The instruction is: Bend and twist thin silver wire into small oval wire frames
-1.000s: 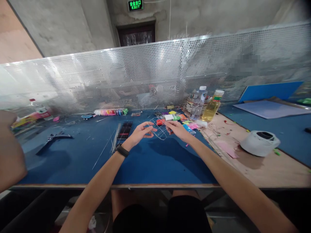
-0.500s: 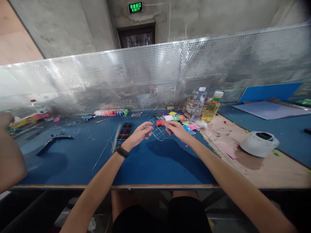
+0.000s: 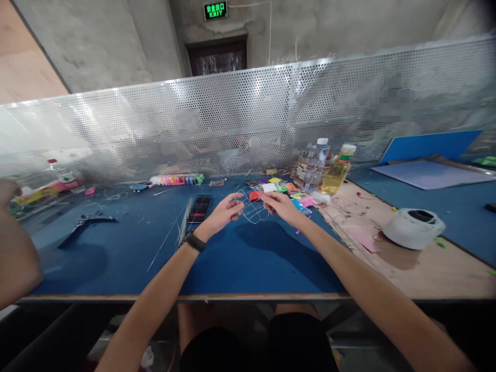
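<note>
Between my hands, above the blue tabletop [image 3: 240, 268], is a thin silvery wire frame [image 3: 253, 221] bent into loops. My left hand [image 3: 223, 213] pinches its left side with thumb and fingers. On the other side, my right hand [image 3: 279, 204] has its fingertips closed on the wire's right edge. Part of the frame is hidden behind the fingers, and its fine strands are hard to follow. A phone [image 3: 199, 208] lies left of my left hand, next to several loose straight wires [image 3: 167, 240].
Small coloured packets [image 3: 277, 187] lie behind my hands. Two bottles, one clear [image 3: 314, 168] and one with yellow liquid [image 3: 338, 170], stand at the back right. A white rounded object [image 3: 414, 228] sits on a wooden board [image 3: 356, 217]. Another person's arm [image 3: 17, 248] rests far left.
The wire frame has turned slightly between my fingers, so its loops show at a different angle. Both hands stay in nearly the same place.
</note>
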`<state>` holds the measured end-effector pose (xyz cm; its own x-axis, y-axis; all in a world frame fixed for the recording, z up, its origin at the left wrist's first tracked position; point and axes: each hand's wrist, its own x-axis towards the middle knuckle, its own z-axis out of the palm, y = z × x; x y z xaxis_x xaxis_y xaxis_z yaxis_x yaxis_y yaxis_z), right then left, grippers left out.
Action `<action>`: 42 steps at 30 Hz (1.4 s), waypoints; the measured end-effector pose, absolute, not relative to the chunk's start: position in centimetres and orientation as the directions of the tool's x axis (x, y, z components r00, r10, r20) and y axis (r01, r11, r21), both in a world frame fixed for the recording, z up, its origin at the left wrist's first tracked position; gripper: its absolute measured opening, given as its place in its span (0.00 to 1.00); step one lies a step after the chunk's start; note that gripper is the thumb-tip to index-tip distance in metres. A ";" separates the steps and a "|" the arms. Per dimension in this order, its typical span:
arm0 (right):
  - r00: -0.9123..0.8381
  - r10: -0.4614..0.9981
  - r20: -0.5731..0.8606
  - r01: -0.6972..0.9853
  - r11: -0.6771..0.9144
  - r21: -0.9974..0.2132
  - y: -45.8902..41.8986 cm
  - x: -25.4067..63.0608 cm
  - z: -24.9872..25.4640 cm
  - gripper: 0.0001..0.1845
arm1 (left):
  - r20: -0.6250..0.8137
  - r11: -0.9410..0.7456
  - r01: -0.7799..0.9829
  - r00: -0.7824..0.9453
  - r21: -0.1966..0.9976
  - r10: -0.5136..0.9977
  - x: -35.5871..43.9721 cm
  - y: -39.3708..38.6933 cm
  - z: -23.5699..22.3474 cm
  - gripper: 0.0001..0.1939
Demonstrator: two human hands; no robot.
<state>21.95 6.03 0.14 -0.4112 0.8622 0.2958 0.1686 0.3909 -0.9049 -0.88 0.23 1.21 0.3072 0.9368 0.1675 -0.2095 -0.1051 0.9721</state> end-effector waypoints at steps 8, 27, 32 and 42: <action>-0.414 0.858 0.305 0.130 0.387 -0.913 6.1 22.0 0.2 0.19 | 0.235 -0.224 -0.071 0.275 0.972 0.932 -1.0 0.4 1.0 0.28; -0.453 0.834 0.316 0.044 0.375 -0.926 5.3 21.7 0.8 0.18 | -0.022 0.034 -0.021 0.412 0.999 0.911 -0.5 0.0 0.5 0.23; -0.468 0.806 0.363 0.095 0.454 -0.886 4.7 21.8 1.1 0.22 | 0.022 0.003 -0.067 0.366 0.998 0.930 -0.4 0.1 0.6 0.21; -0.404 0.761 0.508 0.202 0.616 -0.762 3.8 21.1 1.4 0.15 | -0.018 0.009 0.021 0.500 1.000 0.866 -0.3 -0.6 1.3 0.18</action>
